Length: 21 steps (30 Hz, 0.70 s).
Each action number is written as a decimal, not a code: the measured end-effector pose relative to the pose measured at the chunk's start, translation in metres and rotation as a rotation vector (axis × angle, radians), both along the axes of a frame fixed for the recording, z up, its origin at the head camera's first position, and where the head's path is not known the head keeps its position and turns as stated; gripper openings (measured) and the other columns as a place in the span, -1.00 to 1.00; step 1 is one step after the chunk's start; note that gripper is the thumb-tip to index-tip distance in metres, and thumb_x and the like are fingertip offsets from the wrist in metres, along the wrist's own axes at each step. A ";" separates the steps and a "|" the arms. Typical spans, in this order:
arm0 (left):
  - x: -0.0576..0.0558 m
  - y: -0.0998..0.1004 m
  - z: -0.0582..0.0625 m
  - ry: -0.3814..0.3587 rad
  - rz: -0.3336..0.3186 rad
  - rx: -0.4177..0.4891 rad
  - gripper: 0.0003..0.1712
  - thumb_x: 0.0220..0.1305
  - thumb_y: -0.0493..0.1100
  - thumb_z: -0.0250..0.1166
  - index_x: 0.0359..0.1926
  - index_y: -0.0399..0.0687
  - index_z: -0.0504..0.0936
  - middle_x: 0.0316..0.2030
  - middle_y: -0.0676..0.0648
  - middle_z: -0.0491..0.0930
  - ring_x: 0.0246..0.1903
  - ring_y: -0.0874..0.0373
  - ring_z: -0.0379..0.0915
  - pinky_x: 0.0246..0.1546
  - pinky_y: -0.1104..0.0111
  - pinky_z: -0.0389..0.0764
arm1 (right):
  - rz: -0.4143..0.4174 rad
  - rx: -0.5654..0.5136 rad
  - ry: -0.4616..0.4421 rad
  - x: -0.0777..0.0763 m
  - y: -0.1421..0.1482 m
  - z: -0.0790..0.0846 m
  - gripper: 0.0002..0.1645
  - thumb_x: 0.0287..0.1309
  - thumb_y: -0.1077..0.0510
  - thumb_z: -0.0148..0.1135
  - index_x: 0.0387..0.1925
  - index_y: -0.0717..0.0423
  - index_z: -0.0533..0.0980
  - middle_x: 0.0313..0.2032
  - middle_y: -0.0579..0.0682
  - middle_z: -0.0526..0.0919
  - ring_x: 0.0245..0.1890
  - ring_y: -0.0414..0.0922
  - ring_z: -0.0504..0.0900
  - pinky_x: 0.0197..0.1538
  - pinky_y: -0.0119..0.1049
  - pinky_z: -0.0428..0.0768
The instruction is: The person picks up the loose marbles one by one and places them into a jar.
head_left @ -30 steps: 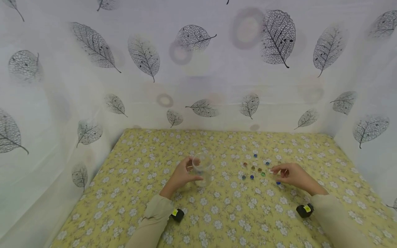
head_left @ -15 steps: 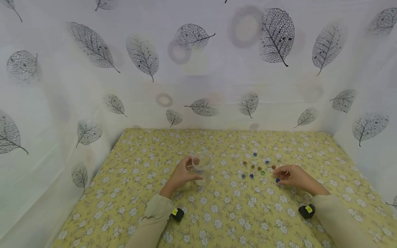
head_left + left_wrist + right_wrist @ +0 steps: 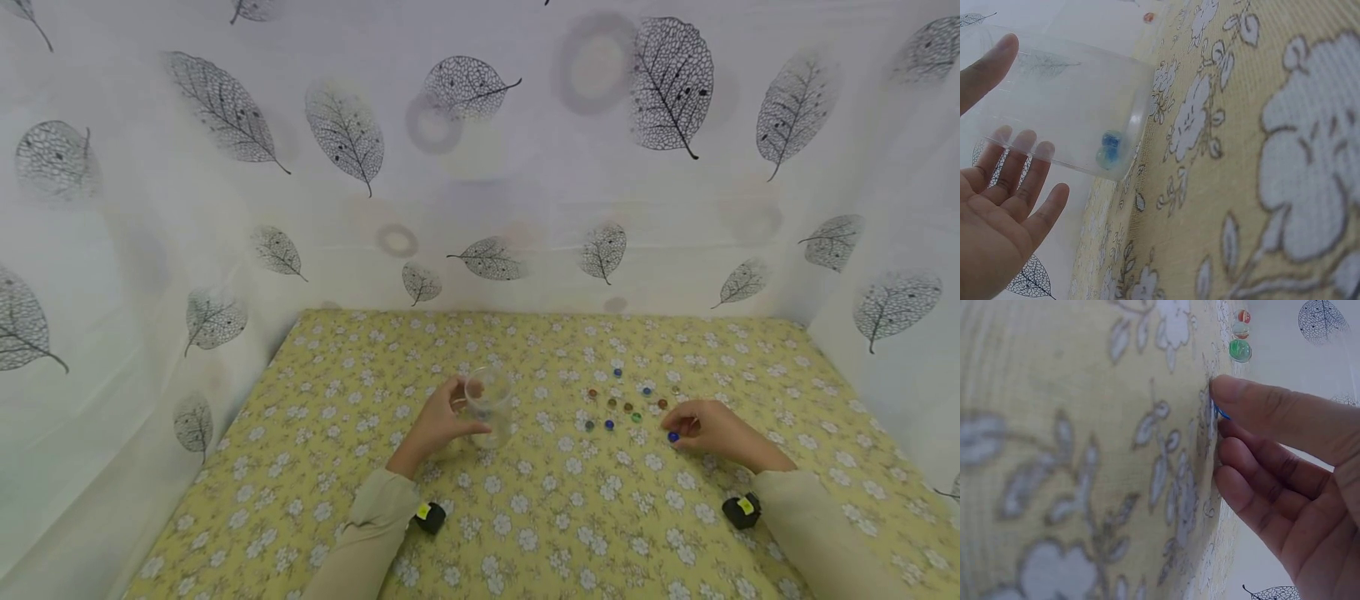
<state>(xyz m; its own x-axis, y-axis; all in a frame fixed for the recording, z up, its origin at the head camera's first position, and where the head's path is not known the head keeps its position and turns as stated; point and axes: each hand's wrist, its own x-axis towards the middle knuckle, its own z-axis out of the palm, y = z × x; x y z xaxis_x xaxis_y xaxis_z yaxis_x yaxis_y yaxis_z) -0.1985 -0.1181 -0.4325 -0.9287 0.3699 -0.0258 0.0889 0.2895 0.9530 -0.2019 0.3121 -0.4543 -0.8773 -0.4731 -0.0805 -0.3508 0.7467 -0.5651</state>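
Note:
My left hand (image 3: 437, 423) grips a clear cup (image 3: 491, 425) from its left side, thumb on the near side and fingers behind. In the left wrist view, blue glass marbles (image 3: 1109, 145) lie at the bottom of the cup. Over on the right, thumb and fingertips of my right hand (image 3: 705, 429) pinch a dark blue marble (image 3: 673, 437) down at the cloth. The right wrist view shows only a blue sliver of that marble (image 3: 1222, 413) behind the thumb. Close by lie a reddish-brown marble (image 3: 662, 404) and a green marble (image 3: 636, 417).
Several more marbles are scattered between the hands, among them a blue marble (image 3: 609, 425), a grey-green marble (image 3: 589, 426) and a red marble (image 3: 592, 392). A yellow flowered cloth (image 3: 525, 517) covers the table. White leaf-print curtains (image 3: 480, 200) enclose its back and sides.
My right hand has drawn back slightly from the reddish-brown marble, which it had covered, and its fingers have closed on the dark blue one. The left hand and cup stay put.

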 end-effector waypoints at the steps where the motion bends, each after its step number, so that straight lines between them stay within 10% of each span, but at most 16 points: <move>1: 0.000 0.000 0.000 -0.001 -0.001 0.001 -0.33 0.03 -0.33 0.42 0.15 -0.33 0.33 0.22 -0.35 0.35 0.26 -0.18 0.27 0.34 0.05 0.32 | -0.002 0.005 -0.004 0.000 0.000 0.000 -0.75 -0.04 0.22 0.39 -0.23 0.15 0.63 -0.32 -0.04 0.65 -0.41 -0.39 0.52 -0.37 -0.45 0.60; 21: 0.002 -0.001 0.000 0.016 -0.007 0.018 -0.35 0.03 -0.33 0.41 0.13 -0.35 0.33 0.20 -0.36 0.36 0.24 -0.20 0.29 0.33 0.02 0.33 | -0.028 0.020 -0.040 0.002 -0.001 -0.002 -0.81 0.02 0.19 0.36 -0.27 0.13 0.64 -0.36 -0.06 0.64 -0.47 -0.39 0.50 -0.46 -0.45 0.55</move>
<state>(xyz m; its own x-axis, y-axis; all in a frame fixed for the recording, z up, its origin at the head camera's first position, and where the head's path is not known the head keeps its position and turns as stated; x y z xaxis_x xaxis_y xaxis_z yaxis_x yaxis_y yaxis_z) -0.1968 -0.1187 -0.4328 -0.9265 0.3763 -0.0047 0.1055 0.2717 0.9566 -0.1999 0.3113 -0.4560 -0.8859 -0.4467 -0.1251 -0.3071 0.7669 -0.5636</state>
